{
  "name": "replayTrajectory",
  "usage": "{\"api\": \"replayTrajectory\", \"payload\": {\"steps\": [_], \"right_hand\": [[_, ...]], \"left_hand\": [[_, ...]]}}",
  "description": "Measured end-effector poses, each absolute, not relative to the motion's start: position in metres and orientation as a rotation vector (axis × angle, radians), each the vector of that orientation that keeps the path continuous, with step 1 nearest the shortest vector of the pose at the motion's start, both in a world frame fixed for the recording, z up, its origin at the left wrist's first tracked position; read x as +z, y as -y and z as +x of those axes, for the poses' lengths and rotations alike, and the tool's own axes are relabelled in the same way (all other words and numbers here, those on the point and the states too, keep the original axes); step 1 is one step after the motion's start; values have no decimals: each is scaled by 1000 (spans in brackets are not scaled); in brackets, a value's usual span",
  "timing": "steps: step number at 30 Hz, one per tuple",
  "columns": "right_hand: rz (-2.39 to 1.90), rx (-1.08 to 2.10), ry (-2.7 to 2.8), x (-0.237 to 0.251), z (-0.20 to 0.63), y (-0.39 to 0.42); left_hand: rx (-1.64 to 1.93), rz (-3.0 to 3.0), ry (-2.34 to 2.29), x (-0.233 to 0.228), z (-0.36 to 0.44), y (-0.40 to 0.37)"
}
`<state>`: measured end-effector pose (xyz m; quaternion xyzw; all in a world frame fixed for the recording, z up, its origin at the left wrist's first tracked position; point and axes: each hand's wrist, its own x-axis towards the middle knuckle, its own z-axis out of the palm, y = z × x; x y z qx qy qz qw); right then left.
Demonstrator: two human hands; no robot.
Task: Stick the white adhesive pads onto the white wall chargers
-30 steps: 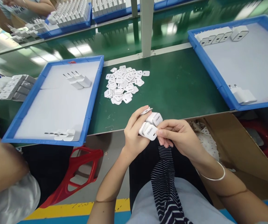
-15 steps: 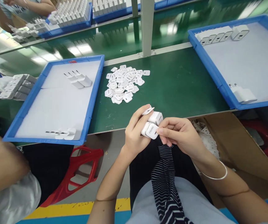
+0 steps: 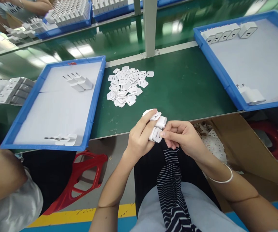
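"What is the left hand (image 3: 140, 138) doing?"

"It's closed around two white chargers, near the front edge of the green bench (image 3: 177, 87). The front charger (image 3: 155, 135) turns its printed face toward the right; the back charger (image 3: 161, 122) sits just beyond it. A few thin white cards (image 3: 155, 116) are tucked at the fingertips of the same hand."

"And the right hand (image 3: 186, 137)?"

"Fingers curled, thumb tip touching the edge of the front charger's printed face. Whether it pinches something there or only presses, I can't tell."

"What's on the bench?"

"A loose pile of white cards (image 3: 124, 86), some with print, lies beyond the left hand. Left of it is a blue-rimmed tray (image 3: 54, 111) with two chargers (image 3: 77, 82) near the far side, prongs up, and more white pieces (image 3: 67, 139) by the near rim."

"On the right?"

"Another blue-rimmed tray (image 3: 250, 64): a row of chargers (image 3: 223, 34) along its far end, and a lone charger (image 3: 252, 96) at the near corner, prongs pointing up."
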<state>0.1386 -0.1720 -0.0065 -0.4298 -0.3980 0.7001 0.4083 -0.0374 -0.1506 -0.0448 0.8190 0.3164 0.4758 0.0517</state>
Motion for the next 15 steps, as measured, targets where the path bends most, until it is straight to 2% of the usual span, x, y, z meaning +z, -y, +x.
{"api": "replayTrajectory", "payload": {"steps": [8, 12, 15], "right_hand": [[-1207, 1450, 1183, -4, 133, 179], [-1065, 1339, 1163, -6, 137, 184], [-1029, 1268, 1075, -6, 145, 177]], "left_hand": [[1425, 2215, -1058, -44, -28, 157], [1419, 2029, -1059, -42, -28, 159], [1440, 2107, -988, -41, -32, 163]]}}
